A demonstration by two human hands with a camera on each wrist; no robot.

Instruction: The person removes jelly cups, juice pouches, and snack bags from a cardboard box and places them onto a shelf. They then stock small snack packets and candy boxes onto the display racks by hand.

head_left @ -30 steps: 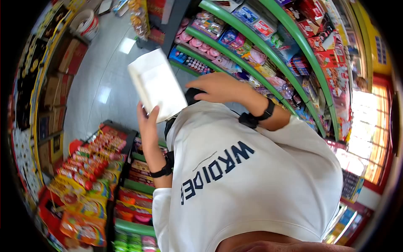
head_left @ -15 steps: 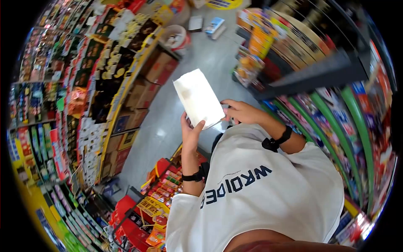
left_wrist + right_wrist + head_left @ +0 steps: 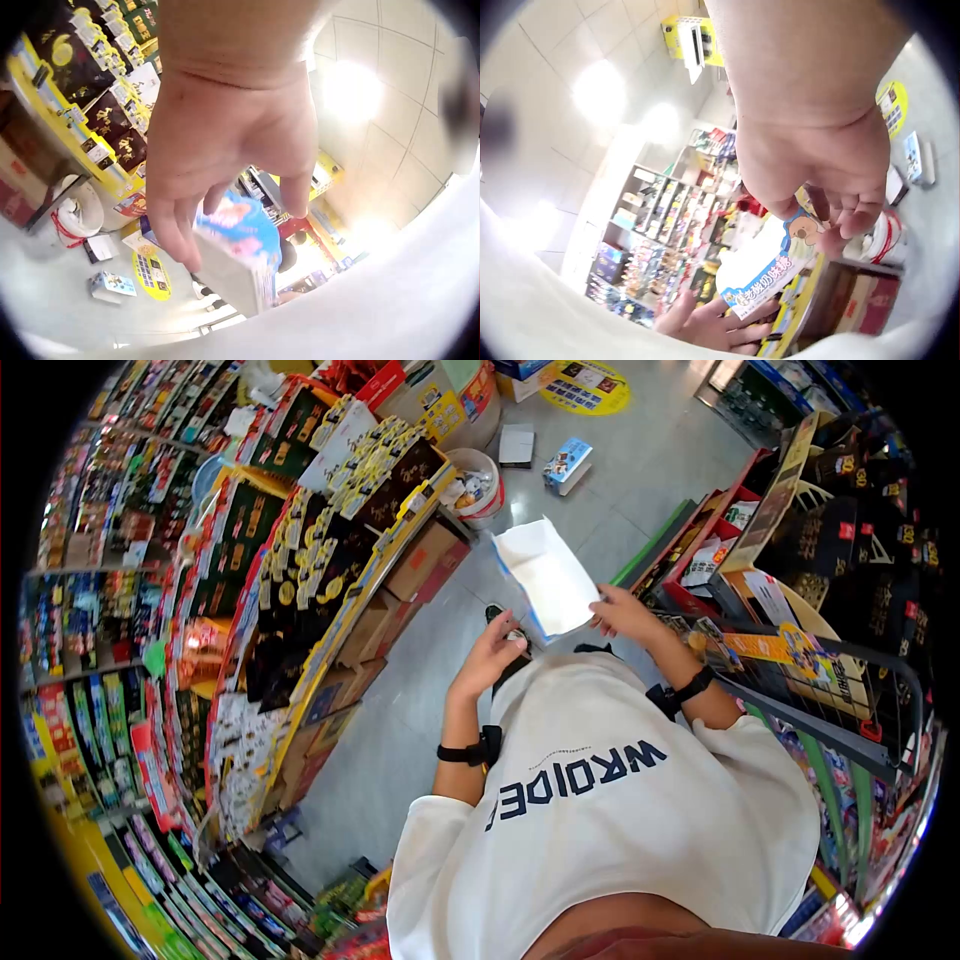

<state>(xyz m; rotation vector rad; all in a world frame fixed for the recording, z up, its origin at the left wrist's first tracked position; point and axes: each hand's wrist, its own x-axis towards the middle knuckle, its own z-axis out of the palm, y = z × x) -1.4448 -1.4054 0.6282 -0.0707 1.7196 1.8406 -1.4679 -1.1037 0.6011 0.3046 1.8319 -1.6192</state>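
An open-topped cardboard box (image 3: pixel 555 585), white inside, hangs in front of the body in the head view. Its outer side is printed blue with a cartoon figure and Chinese lettering, as the box (image 3: pixel 769 274) shows in the right wrist view. My right hand (image 3: pixel 632 616) grips the box at its near right edge, thumb and fingers pinching the wall (image 3: pixel 802 232). Off the box's left side is my left hand (image 3: pixel 490 655), fingers spread and relaxed, holding nothing. From the left wrist, the left hand (image 3: pixel 232 142) overlaps part of the box.
Stocked shelves (image 3: pixel 340 540) with cartons below line the left. At the right stand a display rack (image 3: pixel 820 670) and a red-edged bin (image 3: pixel 715 550). On the tiled floor ahead are a white bucket (image 3: pixel 475 485), a blue-and-white box (image 3: pixel 568 465) and a grey box (image 3: pixel 517 445).
My left hand has let go of the box, and my right hand now grips it. The head view has swung round, bringing more of the aisle floor into sight.
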